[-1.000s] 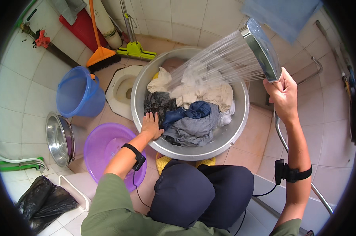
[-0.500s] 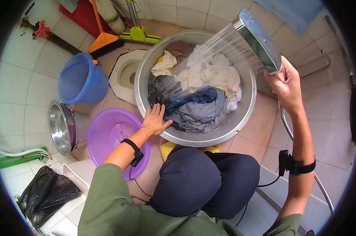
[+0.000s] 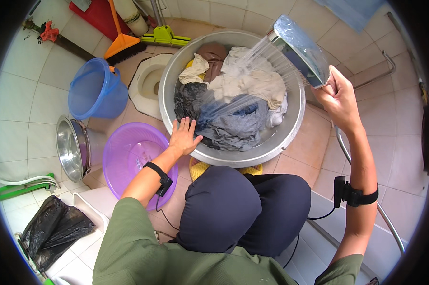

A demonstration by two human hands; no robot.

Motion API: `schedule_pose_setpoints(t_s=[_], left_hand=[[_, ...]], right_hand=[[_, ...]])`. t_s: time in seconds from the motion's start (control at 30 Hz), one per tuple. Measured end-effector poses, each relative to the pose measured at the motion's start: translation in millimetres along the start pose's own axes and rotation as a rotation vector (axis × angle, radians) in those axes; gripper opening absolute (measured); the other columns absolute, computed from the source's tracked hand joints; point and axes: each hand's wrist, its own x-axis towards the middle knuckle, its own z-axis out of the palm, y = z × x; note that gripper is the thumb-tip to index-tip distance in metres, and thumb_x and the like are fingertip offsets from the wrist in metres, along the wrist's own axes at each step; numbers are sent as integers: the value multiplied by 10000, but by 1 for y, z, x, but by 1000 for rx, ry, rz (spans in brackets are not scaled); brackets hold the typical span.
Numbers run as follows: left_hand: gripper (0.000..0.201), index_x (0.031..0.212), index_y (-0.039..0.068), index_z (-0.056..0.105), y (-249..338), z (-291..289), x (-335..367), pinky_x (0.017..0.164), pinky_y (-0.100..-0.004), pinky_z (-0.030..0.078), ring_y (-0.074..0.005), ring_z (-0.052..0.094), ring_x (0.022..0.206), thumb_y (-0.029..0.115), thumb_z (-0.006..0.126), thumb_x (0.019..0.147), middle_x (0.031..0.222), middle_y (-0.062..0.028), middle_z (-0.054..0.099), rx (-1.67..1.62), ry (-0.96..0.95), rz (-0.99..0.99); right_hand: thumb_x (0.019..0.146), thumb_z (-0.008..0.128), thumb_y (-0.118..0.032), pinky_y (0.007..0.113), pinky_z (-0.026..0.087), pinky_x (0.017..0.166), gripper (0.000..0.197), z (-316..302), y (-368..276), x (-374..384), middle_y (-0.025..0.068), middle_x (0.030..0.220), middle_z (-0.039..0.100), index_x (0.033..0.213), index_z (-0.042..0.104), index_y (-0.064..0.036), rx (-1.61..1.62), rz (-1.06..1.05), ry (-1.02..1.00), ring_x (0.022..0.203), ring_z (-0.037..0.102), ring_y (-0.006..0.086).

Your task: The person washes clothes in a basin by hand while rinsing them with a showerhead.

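My right hand (image 3: 339, 99) is wrapped round the handle of a silver shower head (image 3: 300, 50), raised over the right side of a large metal basin (image 3: 294, 130). Water sprays from it down and to the left onto wet clothes. Among these are cream garments (image 3: 252, 85), a grey-blue garment (image 3: 240, 124), a black garment (image 3: 191, 97) and a brown one (image 3: 211, 57). My left hand (image 3: 183, 137) lies at the basin's near left rim, fingers spread and pointing inward, holding nothing. Its fingertips are beside the dark cloth; whether they touch it I cannot tell.
Left of the basin stand a purple plastic basin (image 3: 111, 156), a blue bucket (image 3: 84, 102) and a metal pail (image 3: 65, 147). A squat toilet (image 3: 137, 92) is behind them, with an orange broom (image 3: 122, 45) and green mop (image 3: 164, 35). The shower hose (image 3: 343, 145) hangs at right.
The shower head has shifted slightly left and down, and its spray still falls on the clothes. My left hand stays at the rim, fingers spread. The whole view has shifted a little.
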Motion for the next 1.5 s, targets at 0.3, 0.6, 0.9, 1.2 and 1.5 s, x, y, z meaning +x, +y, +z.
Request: schedule_pose_setpoints(t_s=[0.3,0.6,0.9,1.2,1.5], left_hand=[[702,1465,58,461,7,-9,-43,1185,-632,66,-376,169,1506,561,420,976,1586,-209,295,-93,24,66],[771,1497,60,408,3,-12,-65,1186,-631,48,-381,138,1513,602,452,951,1595,-213,271,-76,23,36],[767,1529,58,343,18,-11,-85,1188,-613,96,-404,124,1510,534,513,952,1604,-253,209,-103,38,-97],[937,1556,-50,139,15,1,-89,1216,-534,83,-411,86,1515,564,498,947,1614,-294,115,-173,62,-189],[929,1559,-46,131,18,0,-87,1218,-524,92,-417,86,1514,570,473,954,1614,-297,106,-134,25,-210]], right_hand=[[837,647,-38,228,321,578,317,-1,-13,-17,-51,680,290,733,352,-89,-64,-4,-9,655,292,71],[839,647,-66,227,327,571,288,12,-33,-9,-49,665,309,732,380,-72,-42,-74,16,646,300,66],[841,658,-97,238,358,582,250,15,-29,2,-44,663,364,743,431,-59,-71,-104,74,647,334,69],[855,680,-130,214,362,604,258,8,-24,6,-65,679,363,750,454,-65,24,-62,125,665,343,53],[855,661,-100,240,349,565,288,4,-16,-9,-54,659,350,736,401,-66,6,-20,59,638,329,59]])
